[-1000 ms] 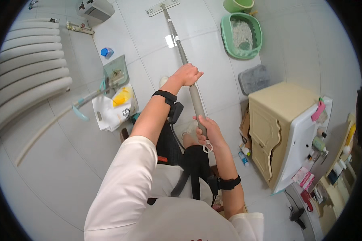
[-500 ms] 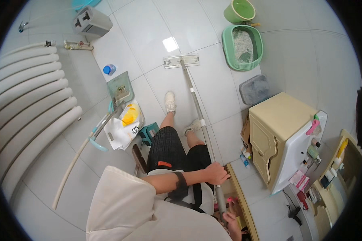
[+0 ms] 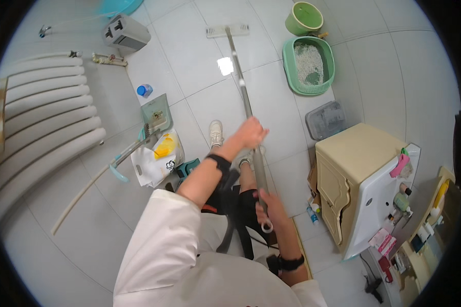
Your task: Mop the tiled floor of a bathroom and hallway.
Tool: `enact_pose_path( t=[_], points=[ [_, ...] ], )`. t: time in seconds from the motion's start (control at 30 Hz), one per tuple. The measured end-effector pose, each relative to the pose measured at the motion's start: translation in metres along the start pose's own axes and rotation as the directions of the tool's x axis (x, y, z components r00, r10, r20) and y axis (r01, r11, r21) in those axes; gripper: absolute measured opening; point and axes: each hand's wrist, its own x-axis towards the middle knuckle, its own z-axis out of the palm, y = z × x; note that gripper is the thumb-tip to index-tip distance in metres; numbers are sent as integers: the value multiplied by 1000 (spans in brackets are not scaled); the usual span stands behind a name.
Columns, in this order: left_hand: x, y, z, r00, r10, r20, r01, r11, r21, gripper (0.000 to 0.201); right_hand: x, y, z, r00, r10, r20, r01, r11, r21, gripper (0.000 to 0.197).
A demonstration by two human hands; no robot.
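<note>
A long-handled flat mop (image 3: 246, 97) stretches away from me, its wide pale head (image 3: 227, 31) lying on the white floor tiles. My left hand (image 3: 251, 133) is closed around the grey handle partway along. Nearer my body, my right hand (image 3: 272, 209) grips the handle close to its end, where a ring-shaped tip (image 3: 267, 226) sticks out. Both wrists have black straps. My left shoe (image 3: 216, 133) stands on the tiles left of the handle; the other shoe is partly covered by my arm and the pole.
At the right are a green litter tray (image 3: 287, 64), a green bucket (image 3: 294, 20), a grey lid (image 3: 325, 120) and a cream washbasin cabinet (image 3: 361, 148). Leftward stand a radiator (image 3: 51, 110), a dustpan (image 3: 159, 110), a white bag (image 3: 146, 166), a blue-capped bottle (image 3: 144, 90) and a grey bin (image 3: 128, 33).
The mop head has slid farther away across the floor. Both hands have moved forward with the handle, my arms reaching out more, and the handle's end now shows.
</note>
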Motion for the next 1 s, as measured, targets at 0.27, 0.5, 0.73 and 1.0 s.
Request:
enact_pose_path(
  t=[0.27, 0.5, 0.73, 1.0],
  points=[
    [-99, 157, 42, 962, 75, 263, -37, 989, -146, 41, -175, 28, -62, 936, 330, -126, -341, 937, -75, 26],
    [-67, 6, -24, 963, -18, 269, -26, 987, 156, 40, -42, -15, 13, 994, 68, 89, -34, 942, -333, 24],
    [-5, -145, -97, 982, -186, -11, 186, 975, 125, 45, 76, -101, 98, 989, 40, 142, -14, 984, -179, 25],
    [-78, 50, -21, 871, 205, 446, -140, 975, -174, 30, -105, 36, 30, 969, 202, -142, -197, 979, 48, 28]
  ],
)
